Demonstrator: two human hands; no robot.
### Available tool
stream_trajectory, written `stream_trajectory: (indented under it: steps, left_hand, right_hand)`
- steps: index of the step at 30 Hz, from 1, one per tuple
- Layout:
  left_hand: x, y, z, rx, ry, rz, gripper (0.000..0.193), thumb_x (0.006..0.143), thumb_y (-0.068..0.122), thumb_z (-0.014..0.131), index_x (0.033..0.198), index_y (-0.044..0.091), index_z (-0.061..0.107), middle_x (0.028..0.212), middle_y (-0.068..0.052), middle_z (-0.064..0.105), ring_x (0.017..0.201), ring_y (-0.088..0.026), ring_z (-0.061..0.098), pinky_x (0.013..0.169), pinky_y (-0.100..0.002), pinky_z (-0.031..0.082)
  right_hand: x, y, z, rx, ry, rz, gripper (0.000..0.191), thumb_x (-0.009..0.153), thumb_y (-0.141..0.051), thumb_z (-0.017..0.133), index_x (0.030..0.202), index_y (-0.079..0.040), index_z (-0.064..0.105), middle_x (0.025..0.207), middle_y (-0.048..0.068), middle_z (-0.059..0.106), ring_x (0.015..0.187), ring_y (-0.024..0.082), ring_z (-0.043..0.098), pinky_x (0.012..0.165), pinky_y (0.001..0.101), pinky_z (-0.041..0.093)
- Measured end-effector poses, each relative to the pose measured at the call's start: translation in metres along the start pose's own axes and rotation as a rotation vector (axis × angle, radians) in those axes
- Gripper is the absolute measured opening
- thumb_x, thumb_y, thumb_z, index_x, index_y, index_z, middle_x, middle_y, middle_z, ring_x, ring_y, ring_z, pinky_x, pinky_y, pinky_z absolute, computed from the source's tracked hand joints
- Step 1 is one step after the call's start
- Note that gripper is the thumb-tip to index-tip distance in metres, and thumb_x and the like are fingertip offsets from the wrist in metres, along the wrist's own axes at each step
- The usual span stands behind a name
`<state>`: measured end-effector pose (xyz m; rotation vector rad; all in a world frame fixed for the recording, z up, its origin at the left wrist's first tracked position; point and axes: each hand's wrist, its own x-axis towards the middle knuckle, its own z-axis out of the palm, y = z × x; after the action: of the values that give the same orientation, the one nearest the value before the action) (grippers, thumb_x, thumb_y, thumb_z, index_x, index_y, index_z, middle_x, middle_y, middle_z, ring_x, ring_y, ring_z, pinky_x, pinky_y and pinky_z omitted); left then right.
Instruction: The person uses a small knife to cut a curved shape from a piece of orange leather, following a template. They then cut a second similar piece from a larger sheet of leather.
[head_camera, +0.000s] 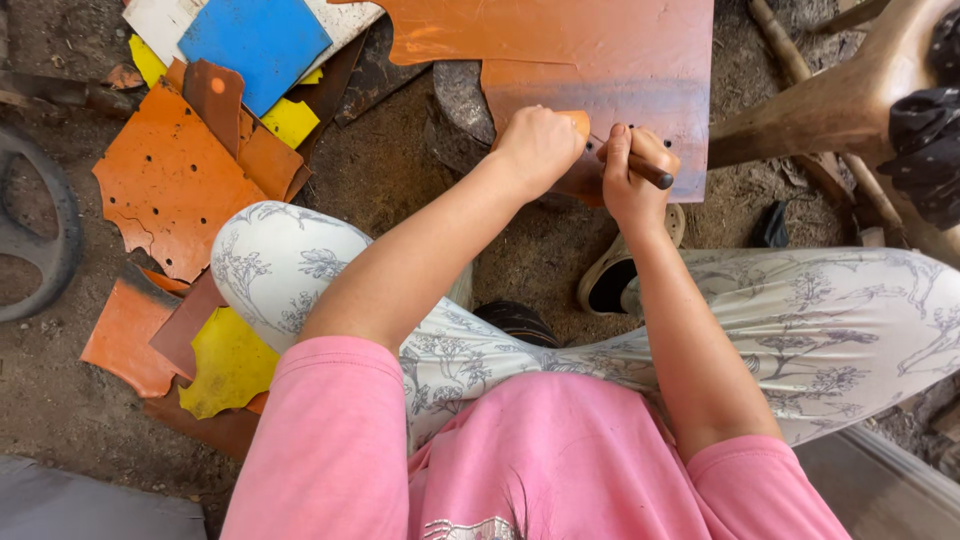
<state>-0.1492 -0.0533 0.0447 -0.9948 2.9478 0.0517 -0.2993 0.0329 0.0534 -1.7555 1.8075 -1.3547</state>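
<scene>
A large orange-brown leather sheet (620, 60) lies over a round dark block (462, 100) in front of me. My left hand (538, 148) is closed in a fist on the sheet's near edge, over a small tan piece (578, 122). Beside it, my right hand (632, 178) grips a dark rod-like tool (652, 174), its tip hidden against the leather. A few small punched holes (655, 130) show in the sheet just right of my hands.
Scraps of orange, brown, yellow and blue leather (175, 180) lie piled on the dirt floor at left, beside a dark wheel (40, 240). A wooden stool leg (830, 105) rises at right. A shoe (610, 280) sits under my hands between my knees.
</scene>
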Motion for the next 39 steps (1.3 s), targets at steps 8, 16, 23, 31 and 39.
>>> stream_trajectory:
  steps: [8, 16, 23, 31, 39]
  left_hand:
    - [-0.001, -0.007, -0.002, -0.032, -0.004, -0.043, 0.005, 0.078, 0.014, 0.072, 0.077, 0.015, 0.076, 0.074, -0.006, 0.076, 0.073, -0.026, 0.077, 0.058, -0.038, 0.061]
    - [0.003, -0.002, -0.008, 0.057, -0.065, 0.039, 0.007, 0.078, 0.011, 0.072, 0.080, 0.016, 0.077, 0.080, -0.005, 0.077, 0.079, -0.024, 0.077, 0.064, -0.037, 0.061]
    - [0.018, 0.001, 0.004, -0.035, -0.040, 0.114, 0.008, 0.079, 0.011, 0.072, 0.081, 0.016, 0.079, 0.086, -0.006, 0.077, 0.085, -0.027, 0.076, 0.066, -0.039, 0.062]
    - [0.019, -0.014, -0.002, -0.043, -0.124, 0.117, 0.014, 0.068, 0.019, 0.083, 0.080, 0.013, 0.078, 0.080, -0.006, 0.076, 0.078, -0.027, 0.076, 0.063, -0.039, 0.061]
    - [0.015, -0.018, -0.012, -0.071, -0.095, 0.098, 0.020, 0.064, 0.024, 0.086, 0.079, 0.013, 0.078, 0.079, -0.006, 0.076, 0.078, -0.027, 0.076, 0.061, -0.038, 0.060]
  right_hand:
    - [-0.052, -0.036, 0.026, -0.123, 0.052, 0.015, 0.029, 0.103, -0.002, 0.062, 0.075, 0.002, 0.065, 0.070, 0.016, 0.061, 0.056, 0.025, 0.059, 0.051, 0.0371, 0.044]
    - [-0.085, -0.081, 0.031, 0.159, -0.156, -0.029, 0.023, 0.099, -0.001, 0.066, 0.076, 0.000, 0.064, 0.071, 0.012, 0.061, 0.059, 0.022, 0.059, 0.053, 0.0341, 0.046]
    - [-0.058, -0.053, -0.007, 0.196, -0.134, 0.150, 0.024, 0.107, -0.010, 0.066, 0.090, 0.000, 0.051, 0.073, 0.008, 0.069, 0.064, 0.011, 0.070, 0.055, 0.0249, 0.053]
    - [-0.044, -0.050, 0.023, 0.176, -0.094, 0.136, 0.028, 0.108, -0.008, 0.066, 0.086, -0.001, 0.049, 0.072, 0.010, 0.071, 0.063, 0.012, 0.071, 0.055, 0.0259, 0.054]
    - [-0.042, -0.047, 0.032, 0.242, -0.131, 0.176, 0.027, 0.110, -0.009, 0.063, 0.088, -0.002, 0.048, 0.076, 0.010, 0.071, 0.066, 0.012, 0.071, 0.058, 0.0253, 0.055]
